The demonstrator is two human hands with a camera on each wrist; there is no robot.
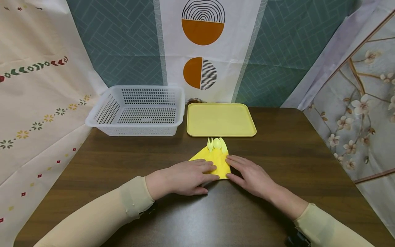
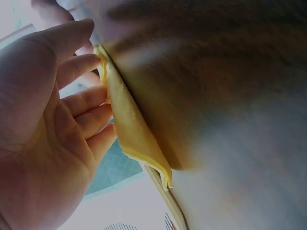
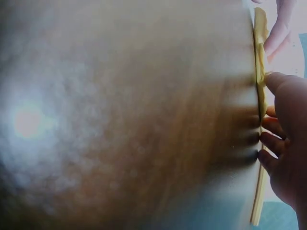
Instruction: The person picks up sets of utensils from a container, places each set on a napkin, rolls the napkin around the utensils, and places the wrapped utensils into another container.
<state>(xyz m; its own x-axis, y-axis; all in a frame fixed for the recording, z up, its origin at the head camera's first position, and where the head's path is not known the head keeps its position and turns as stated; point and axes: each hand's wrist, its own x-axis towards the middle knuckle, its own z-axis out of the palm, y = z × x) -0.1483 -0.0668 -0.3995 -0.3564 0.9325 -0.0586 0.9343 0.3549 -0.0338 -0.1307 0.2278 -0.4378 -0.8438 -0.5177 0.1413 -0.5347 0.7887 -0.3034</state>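
Note:
A folded yellow napkin (image 1: pixel 219 167) lies on the table, with a pale yellow fork (image 1: pixel 210 144), spoon (image 1: pixel 217 143) and knife (image 1: pixel 223 145) side by side on it. Their handles are hidden in the napkin's folds. My left hand (image 1: pixel 189 176) rests over the napkin's left part, fingers extended to the right. In the left wrist view its fingertips meet the yellow cloth (image 2: pixel 132 120). From the other side, my right hand (image 1: pixel 251 173) touches the napkin's right edge with thumb and fingertips, the fingers loosely extended. In the right wrist view the thumb is against the cloth (image 3: pixel 261 72).
A light yellow tray (image 1: pixel 219 120) lies just beyond the cutlery. Left of it stands a white perforated plastic basket (image 1: pixel 142 130). Patterned cloths hang behind and along both sides of the brown wooden table (image 1: pixel 287 147).

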